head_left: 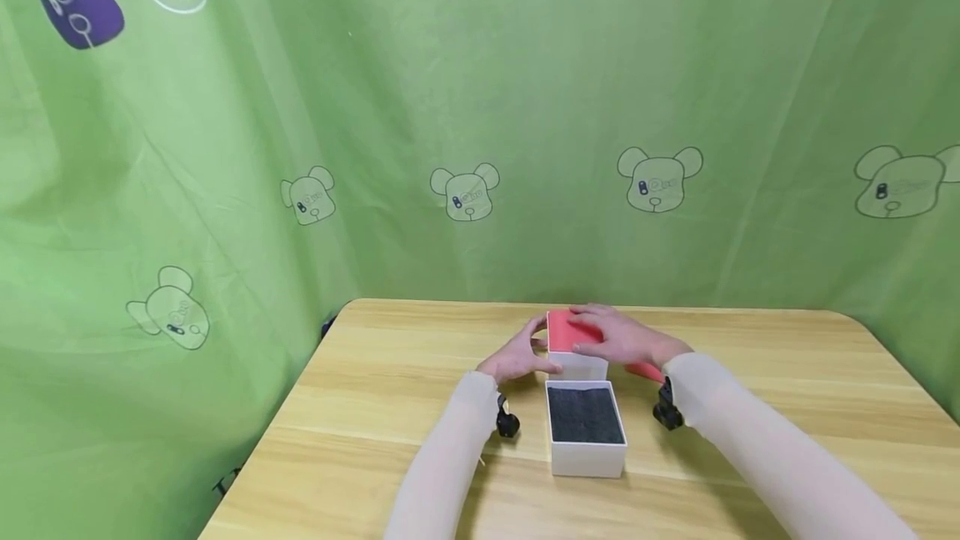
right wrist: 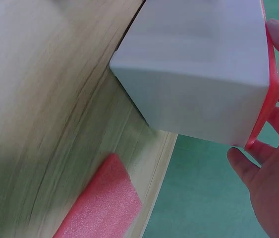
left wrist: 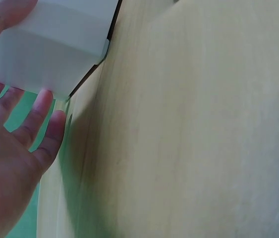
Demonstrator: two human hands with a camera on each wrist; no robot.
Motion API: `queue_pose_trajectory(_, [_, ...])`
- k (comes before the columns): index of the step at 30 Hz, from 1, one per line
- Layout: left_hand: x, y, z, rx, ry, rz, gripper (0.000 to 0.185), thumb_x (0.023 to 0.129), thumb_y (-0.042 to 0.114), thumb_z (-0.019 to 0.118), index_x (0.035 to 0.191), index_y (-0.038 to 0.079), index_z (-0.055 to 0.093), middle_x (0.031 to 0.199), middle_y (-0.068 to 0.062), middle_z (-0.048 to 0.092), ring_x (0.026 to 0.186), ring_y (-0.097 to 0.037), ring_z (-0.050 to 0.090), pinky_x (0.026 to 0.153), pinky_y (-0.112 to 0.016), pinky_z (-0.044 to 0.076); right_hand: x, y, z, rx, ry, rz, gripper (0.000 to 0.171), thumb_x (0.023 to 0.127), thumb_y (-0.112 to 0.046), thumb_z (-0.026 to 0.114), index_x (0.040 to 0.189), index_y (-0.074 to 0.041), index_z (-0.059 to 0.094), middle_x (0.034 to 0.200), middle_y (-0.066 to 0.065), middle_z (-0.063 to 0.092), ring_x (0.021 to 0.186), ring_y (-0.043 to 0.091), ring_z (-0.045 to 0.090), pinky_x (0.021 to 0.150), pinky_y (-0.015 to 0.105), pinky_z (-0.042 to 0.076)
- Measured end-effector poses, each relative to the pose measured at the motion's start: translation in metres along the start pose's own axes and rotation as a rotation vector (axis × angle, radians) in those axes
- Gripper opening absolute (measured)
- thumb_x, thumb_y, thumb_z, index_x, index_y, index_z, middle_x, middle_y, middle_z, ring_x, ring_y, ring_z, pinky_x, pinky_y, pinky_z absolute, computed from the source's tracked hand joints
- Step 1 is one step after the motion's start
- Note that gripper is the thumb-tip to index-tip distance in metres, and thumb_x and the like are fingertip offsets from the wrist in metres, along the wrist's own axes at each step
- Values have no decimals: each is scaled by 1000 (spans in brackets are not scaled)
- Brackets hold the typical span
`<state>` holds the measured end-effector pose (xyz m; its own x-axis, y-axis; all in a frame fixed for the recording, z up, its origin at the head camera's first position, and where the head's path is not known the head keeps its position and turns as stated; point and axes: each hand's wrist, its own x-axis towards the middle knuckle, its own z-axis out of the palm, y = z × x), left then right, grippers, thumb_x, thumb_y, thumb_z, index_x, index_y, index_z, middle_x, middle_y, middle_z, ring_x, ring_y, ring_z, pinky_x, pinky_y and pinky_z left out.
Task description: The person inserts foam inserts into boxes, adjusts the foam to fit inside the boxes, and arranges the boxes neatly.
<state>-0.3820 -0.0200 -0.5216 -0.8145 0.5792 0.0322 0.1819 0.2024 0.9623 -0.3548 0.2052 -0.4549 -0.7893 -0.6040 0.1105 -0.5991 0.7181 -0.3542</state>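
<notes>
A white box point(head_left: 577, 367) with a red sheet point(head_left: 561, 332) across its top stands near the far side of the table. My left hand point(head_left: 519, 355) grips its left side, thumb on the near face and fingers toward the back; the left wrist view shows the fingertips against the white wall point(left wrist: 45, 54). Across the red top lies my right hand point(head_left: 618, 336), its fingers spread and touching the sheet; in the right wrist view they reach along its red edge point(right wrist: 273, 89). Just nearer is a second white box point(head_left: 588, 458), with dark fabric-like material point(head_left: 585, 415) filling its top.
A flat red foam piece point(right wrist: 104, 198) lies on the wooden table point(head_left: 360, 407) to the right of the red-topped box, partly hidden by the right hand in the head view. A green printed curtain point(head_left: 555, 107) hangs behind and beside the table.
</notes>
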Motion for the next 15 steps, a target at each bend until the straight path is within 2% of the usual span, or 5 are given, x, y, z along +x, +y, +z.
queue_pose_trajectory(15, [-1,0,1,12,4,-6,98,74,0,79,150,14,19,149,-2,30,123,-23,46,91,-27,46,-2,1,3,-14,37,-40,65,92,-47,56,136,-1,48,144,19,39,132,43,30,106,60,24])
